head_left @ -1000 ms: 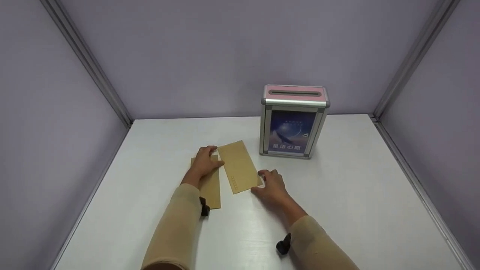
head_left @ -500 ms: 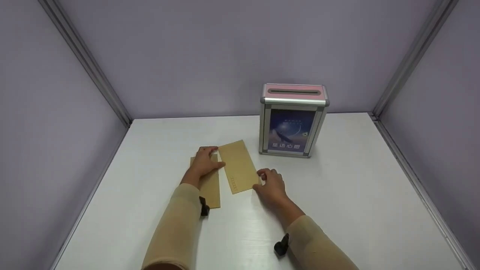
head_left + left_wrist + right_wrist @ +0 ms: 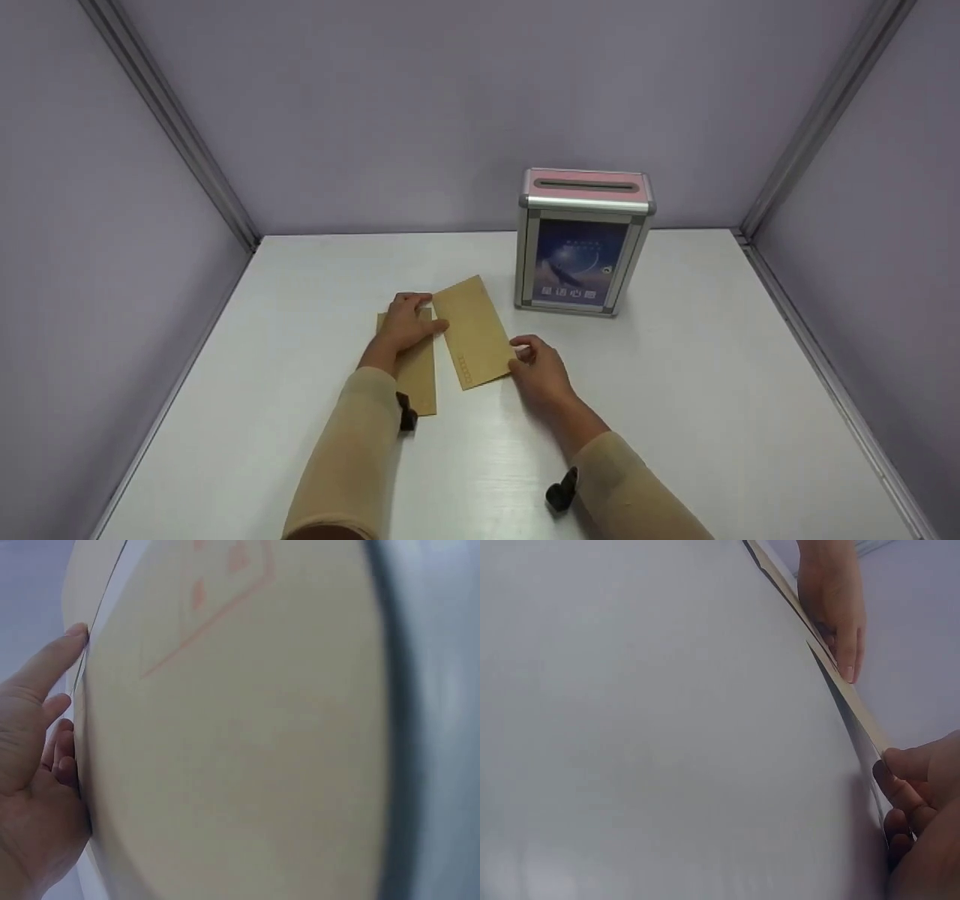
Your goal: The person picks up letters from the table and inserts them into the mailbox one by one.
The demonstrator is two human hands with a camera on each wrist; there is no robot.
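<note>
Envelopes, two brown ones, lie side by side mid-table. The right envelope [image 3: 472,330] sits slightly angled, and the right hand [image 3: 541,369] pinches its near right corner with thumb and curled fingers, lifting that edge a bit off the table [image 3: 675,390]. The left envelope [image 3: 415,369] lies flat, just beside it, with the left hand [image 3: 407,324] resting on its far end, fingers straight, thumb touching the right one's edge. Far right of them stands a pink-topped box [image 3: 583,240], slot on top.
</note>
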